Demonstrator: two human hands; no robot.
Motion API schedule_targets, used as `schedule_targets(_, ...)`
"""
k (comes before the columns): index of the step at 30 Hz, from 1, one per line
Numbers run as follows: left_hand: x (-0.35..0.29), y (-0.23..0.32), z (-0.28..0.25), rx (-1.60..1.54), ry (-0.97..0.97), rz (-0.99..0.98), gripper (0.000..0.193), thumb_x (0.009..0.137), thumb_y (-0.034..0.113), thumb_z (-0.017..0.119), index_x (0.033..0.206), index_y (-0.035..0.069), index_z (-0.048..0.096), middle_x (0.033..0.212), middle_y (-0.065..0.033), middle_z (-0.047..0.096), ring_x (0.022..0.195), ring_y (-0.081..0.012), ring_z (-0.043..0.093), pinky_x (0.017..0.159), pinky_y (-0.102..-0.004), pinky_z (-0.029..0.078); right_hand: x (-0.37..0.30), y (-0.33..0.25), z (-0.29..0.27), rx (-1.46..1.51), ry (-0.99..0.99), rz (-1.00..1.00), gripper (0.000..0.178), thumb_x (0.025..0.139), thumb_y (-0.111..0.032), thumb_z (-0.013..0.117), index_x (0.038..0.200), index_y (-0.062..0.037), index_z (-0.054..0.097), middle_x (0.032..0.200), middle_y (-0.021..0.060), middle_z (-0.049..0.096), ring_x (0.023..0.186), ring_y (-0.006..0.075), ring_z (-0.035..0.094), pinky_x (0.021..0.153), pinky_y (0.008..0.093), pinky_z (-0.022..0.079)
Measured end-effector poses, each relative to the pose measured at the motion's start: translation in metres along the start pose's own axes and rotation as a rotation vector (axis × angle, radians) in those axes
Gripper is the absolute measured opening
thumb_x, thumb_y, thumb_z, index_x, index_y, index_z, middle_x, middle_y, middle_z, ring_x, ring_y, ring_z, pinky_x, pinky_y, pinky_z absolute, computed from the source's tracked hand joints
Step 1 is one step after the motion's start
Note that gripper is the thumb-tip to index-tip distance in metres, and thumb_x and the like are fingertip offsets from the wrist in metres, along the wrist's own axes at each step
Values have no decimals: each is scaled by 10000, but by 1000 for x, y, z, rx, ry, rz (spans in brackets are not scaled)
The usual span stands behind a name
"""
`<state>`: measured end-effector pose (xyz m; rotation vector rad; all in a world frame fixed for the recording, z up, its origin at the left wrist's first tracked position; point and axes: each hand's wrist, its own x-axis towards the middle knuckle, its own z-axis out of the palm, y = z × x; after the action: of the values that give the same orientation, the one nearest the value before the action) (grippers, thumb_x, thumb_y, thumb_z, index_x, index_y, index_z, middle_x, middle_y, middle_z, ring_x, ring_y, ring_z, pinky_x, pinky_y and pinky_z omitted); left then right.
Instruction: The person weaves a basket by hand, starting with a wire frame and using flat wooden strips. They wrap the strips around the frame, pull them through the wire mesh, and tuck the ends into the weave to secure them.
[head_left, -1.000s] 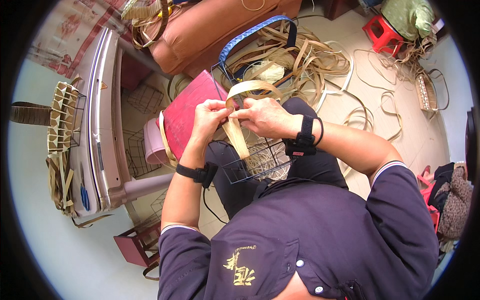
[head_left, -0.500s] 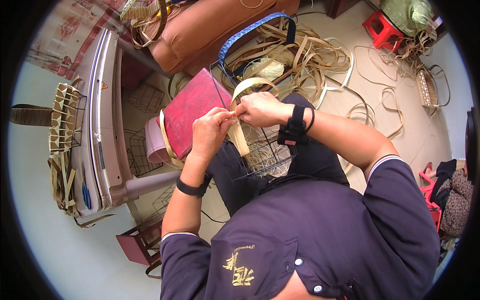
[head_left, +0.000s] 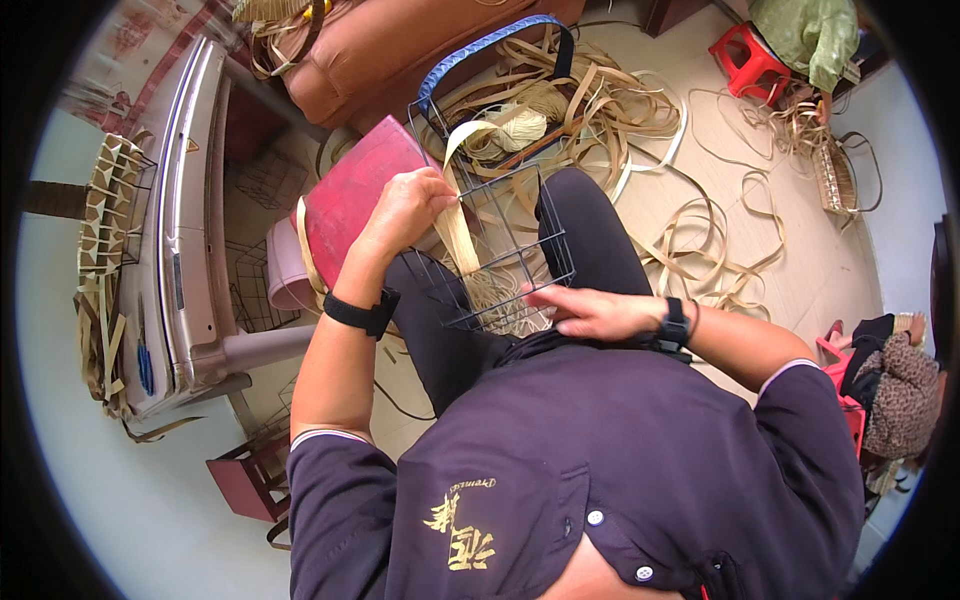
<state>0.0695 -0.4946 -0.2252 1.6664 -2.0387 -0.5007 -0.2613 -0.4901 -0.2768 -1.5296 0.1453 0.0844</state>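
Note:
A black wire basket frame [head_left: 507, 222] with a blue-wrapped handle [head_left: 490, 46] stands between my knees. One pale flat weaving strip [head_left: 457, 240] hangs on its left side, with a loop of it curling up above. At that side my left hand [head_left: 405, 208] is closed, fingertips pinching the strip against the wire. My right hand [head_left: 605, 314] lies low by my lap, open, fingers stretched toward the frame's near corner. Whether its fingertips touch the wire I cannot tell. Thin pale strands [head_left: 505, 300] lie in my lap, seen through the frame.
A red board-like block [head_left: 365, 200] and a pink bucket [head_left: 288, 270] stand left of the frame. Tangled tan strips [head_left: 600, 110] and a cream twine ball [head_left: 520, 132] lie beyond. Far right, another person in green [head_left: 805, 40] is beside a red stool [head_left: 748, 62].
My right hand has left the strip and moved down and right to my lap, its fingers now stretched out. My left hand stays at the strip. The whole view has shifted slightly.

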Motion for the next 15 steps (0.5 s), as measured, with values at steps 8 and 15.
schedule_targets(8, 9, 7, -4, -21, -138, -136, 208, 847, 138, 658, 1023, 50, 725, 957, -181, 701, 904, -338, 683, 813, -387, 536, 112, 32, 10, -213, 501, -127, 889, 895, -89, 608, 1547, -89, 4, 1564, 176, 224, 1455, 278, 236, 1150, 383, 254)
schedule_targets(15, 10, -4, 1, -311, -192, -116, 127, 884, -21, 599, 997, 4, 547, 829, -42, 620, 785, -99, 586, 696, -263, 494, 170, 40, 8, 52, 954, -388, 703, 805, -22, 657, 1436, -71, 350, 1360, 162, 457, 1235, 277, 484, 1048, 361, 386)
